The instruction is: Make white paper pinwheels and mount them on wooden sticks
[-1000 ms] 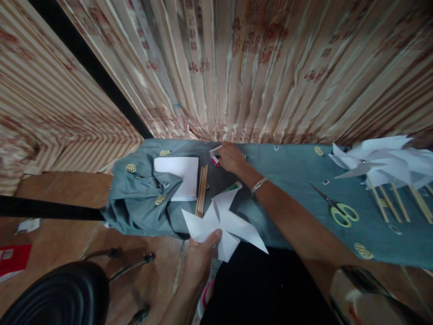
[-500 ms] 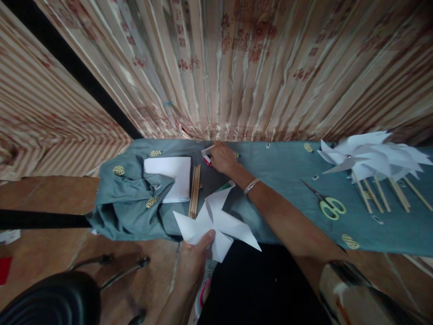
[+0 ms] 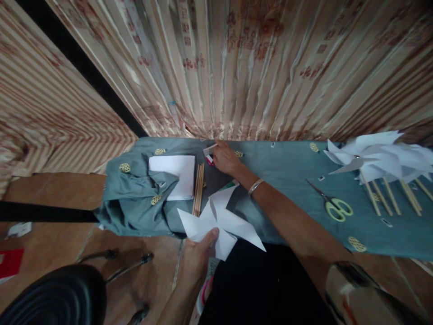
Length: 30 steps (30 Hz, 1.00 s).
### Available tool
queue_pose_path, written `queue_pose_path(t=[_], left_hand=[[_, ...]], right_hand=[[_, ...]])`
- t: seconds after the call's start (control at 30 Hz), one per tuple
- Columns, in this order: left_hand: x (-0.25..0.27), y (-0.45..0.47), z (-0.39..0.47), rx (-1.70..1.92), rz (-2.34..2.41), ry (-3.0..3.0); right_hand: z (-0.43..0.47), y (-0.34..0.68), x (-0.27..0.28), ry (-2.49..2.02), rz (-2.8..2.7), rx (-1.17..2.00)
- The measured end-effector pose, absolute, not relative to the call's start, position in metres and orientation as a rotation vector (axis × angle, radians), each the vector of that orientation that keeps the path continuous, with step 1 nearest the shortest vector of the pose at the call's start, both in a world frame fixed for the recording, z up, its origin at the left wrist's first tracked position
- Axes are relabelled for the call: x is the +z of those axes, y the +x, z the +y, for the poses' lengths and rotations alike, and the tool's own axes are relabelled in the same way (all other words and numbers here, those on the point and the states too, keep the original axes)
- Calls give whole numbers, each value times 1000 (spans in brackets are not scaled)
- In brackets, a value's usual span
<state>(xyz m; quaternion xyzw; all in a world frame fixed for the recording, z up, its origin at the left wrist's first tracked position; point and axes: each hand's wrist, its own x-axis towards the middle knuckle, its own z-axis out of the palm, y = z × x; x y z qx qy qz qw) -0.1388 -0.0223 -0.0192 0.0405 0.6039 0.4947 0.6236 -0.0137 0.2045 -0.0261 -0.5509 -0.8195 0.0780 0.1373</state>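
A folded white paper pinwheel point(image 3: 219, 221) is pinched in my left hand point(image 3: 199, 250), the thumb pressed near its centre. My right hand point(image 3: 225, 158) reaches to the far side of the cloth, its fingers curled at a small red-and-white box point(image 3: 210, 159) with a pale raised flap. What the fingertips grip there is hidden. Between the hands, a green-and-white item point(image 3: 230, 184) lies partly covered by the pinwheel. Several wooden sticks point(image 3: 199, 187) lie left of it, alongside a stack of white paper point(image 3: 186, 176) partly covered by bunched cloth.
Green-handled scissors point(image 3: 334, 207) rest on the grey-green cloth point(image 3: 284, 180) to the right. Beyond them lie several finished pinwheels point(image 3: 379, 155) on sticks. A pleated curtain point(image 3: 237, 81) hangs along the far edge. A black stool point(image 3: 57, 293) stands at lower left.
The whole view has shifted slightly, so things appear a little further right. My left hand still holds the pinwheel, and my right hand stays at the small box.
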Motion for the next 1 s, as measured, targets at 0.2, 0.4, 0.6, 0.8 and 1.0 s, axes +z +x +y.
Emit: queue_pose_path(t=[0.2, 0.4, 0.6, 0.8, 1.0], left_hand=[[-21, -143, -25, 1128, 1311, 138], [-17, -142, -24, 1144, 1321, 126], [-11, -138, -23, 1162, 1358, 86], [-16, -138, -30, 1117, 1340, 135], [-19, -139, -34, 1098, 1304, 181]], right_hand=[[203, -13, -30, -1537, -2252, 297], [200, 0, -41, -1534, -2027, 423], [170, 21, -55, -1453, -1904, 524], [157, 28, -66, -1367, -1987, 550], [163, 37, -67, -1391, -1952, 521]])
